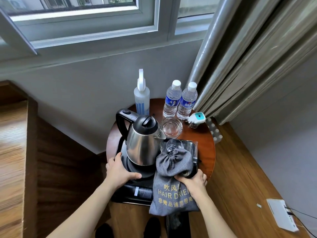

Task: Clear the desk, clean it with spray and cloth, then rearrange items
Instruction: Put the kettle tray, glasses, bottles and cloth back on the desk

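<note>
A black tray (118, 148) sits on a small round wooden table (204, 140). On the tray stand a steel kettle (142, 145), drinking glasses (174, 145) and a grey hair-drier bag (173, 182). My left hand (120, 170) grips the tray's left front edge, thumb lying on the kettle's black base. My right hand (193, 182) grips the tray's right front edge, over the bag. At the table's back stand a white spray bottle (141, 97) and two water bottles (180, 100). A glass bowl (171, 127) sits in front of the bottles.
A small white and teal plug-in device (195, 119) lies at the table's right edge. Grey curtains (248, 57) hang at the right, a window and wall behind. A wooden ledge (15, 152) runs at the left. A white box with cables (281, 215) lies on the floor, lower right.
</note>
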`<state>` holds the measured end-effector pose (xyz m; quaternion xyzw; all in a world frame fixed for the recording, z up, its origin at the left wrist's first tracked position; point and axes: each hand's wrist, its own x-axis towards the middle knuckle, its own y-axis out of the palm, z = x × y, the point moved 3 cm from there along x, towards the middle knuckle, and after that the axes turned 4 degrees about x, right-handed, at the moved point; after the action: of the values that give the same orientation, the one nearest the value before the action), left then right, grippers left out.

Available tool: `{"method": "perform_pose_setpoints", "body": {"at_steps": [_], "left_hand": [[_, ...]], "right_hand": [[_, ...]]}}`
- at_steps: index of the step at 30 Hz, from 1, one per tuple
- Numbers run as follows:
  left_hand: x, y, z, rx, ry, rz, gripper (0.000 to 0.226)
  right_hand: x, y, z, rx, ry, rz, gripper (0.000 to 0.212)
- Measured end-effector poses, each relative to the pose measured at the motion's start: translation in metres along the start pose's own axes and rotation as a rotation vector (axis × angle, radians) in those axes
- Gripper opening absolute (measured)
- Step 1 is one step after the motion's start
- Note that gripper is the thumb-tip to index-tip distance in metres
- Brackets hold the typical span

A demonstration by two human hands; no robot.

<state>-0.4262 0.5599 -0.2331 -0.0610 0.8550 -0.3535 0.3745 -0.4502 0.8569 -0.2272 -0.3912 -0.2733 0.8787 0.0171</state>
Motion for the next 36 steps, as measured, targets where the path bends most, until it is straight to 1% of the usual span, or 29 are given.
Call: {"method": "perform_pose_setpoints", "body": {"at_steps": [1, 3, 7, 9, 10, 13, 15, 23, 27, 30, 33, 36], "left_hand": [[-0.001, 0.000, 0.000, -0.010, 0.004, -0.003, 0.139], [-0.002, -0.001, 0.001, -0.025, 0.013, -0.014, 0.137], [-0.004, -0.009, -0.001, -0.043, 0.035, -0.050, 0.132], [-0.006, -0.015, -0.003, -0.042, 0.048, -0.065, 0.131], [-0.007, -0.018, -0.004, -0.047, 0.053, -0.069, 0.131], [-0.013, -0.031, -0.007, -0.085, 0.068, -0.090, 0.130], [-0.019, -0.044, -0.010, -0.109, 0.072, -0.108, 0.129], [-0.055, -0.108, -0.025, -0.146, 0.066, -0.186, 0.132], [-0.076, -0.141, -0.030, -0.168, 0.074, -0.253, 0.130], [-0.089, -0.167, -0.029, -0.180, 0.075, -0.295, 0.132], [-0.101, -0.194, -0.024, -0.190, 0.078, -0.342, 0.134], [-0.116, -0.219, -0.011, -0.240, 0.068, -0.384, 0.137]], "right_hand": [[-0.002, 0.000, 0.002, 0.000, -0.003, 0.002, 0.132], [-0.007, 0.001, 0.004, 0.012, -0.012, -0.010, 0.137], [-0.014, 0.003, 0.003, 0.045, -0.026, -0.027, 0.127], [-0.017, 0.003, 0.006, 0.047, -0.043, -0.031, 0.126], [-0.019, 0.002, 0.009, 0.050, -0.053, -0.031, 0.128], [-0.028, -0.001, 0.023, 0.058, -0.095, -0.038, 0.143], [-0.037, -0.003, 0.033, 0.056, -0.119, -0.038, 0.145], [-0.084, -0.017, 0.089, 0.034, -0.160, -0.009, 0.143], [-0.111, -0.022, 0.119, 0.021, -0.224, -0.010, 0.145], [-0.129, -0.024, 0.141, 0.011, -0.252, -0.002, 0.140], [-0.145, -0.020, 0.164, 0.009, -0.317, -0.020, 0.144], [-0.168, -0.011, 0.189, -0.011, -0.370, 0.019, 0.133]]}}
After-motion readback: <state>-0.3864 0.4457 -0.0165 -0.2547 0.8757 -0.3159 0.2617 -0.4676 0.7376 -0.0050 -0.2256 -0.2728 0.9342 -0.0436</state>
